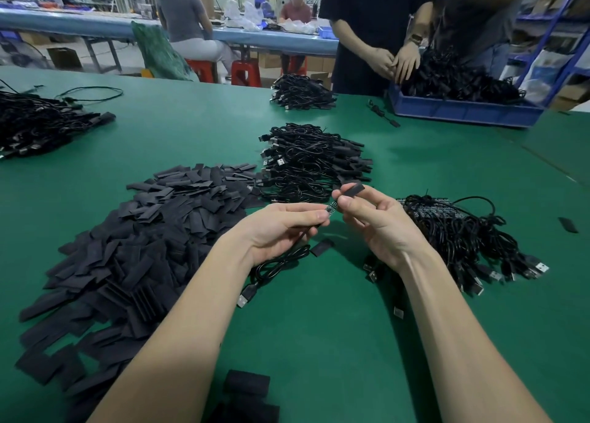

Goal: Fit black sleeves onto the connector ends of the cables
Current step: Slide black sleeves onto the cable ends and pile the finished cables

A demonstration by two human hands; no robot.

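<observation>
Black on black is my main worry: the sleeve [350, 189], the cable [281, 260] and the heaps around them share one colour, so I can misjudge where the sleeve's mouth sits. My right hand [375, 220] pinches the sleeve between thumb and forefinger, raised just above and beyond the small circuit-board connector end [332, 208]. My left hand [281, 228] grips the cable just behind that end, fingers curled round it, and the rest of the cable loops down under the left wrist to its plug [245, 297] on the green worktop [319, 343].

The sleeve looks flat, so I judge its mouth may be pressed closed; if I push the board against a closed mouth it could snag on an edge or buckle the sleeve. My right thumb appears to touch the board's tip, which may block the entry. A pinch too near the opening would squeeze it tighter.

A loose sleeve [322, 247] lies directly below my hands, and the sleeve pile [137, 247] spreads left of my left forearm; the trailing loop could drag through either. The unfinished cable bundle [459, 234] lies just right of my right hand.
</observation>
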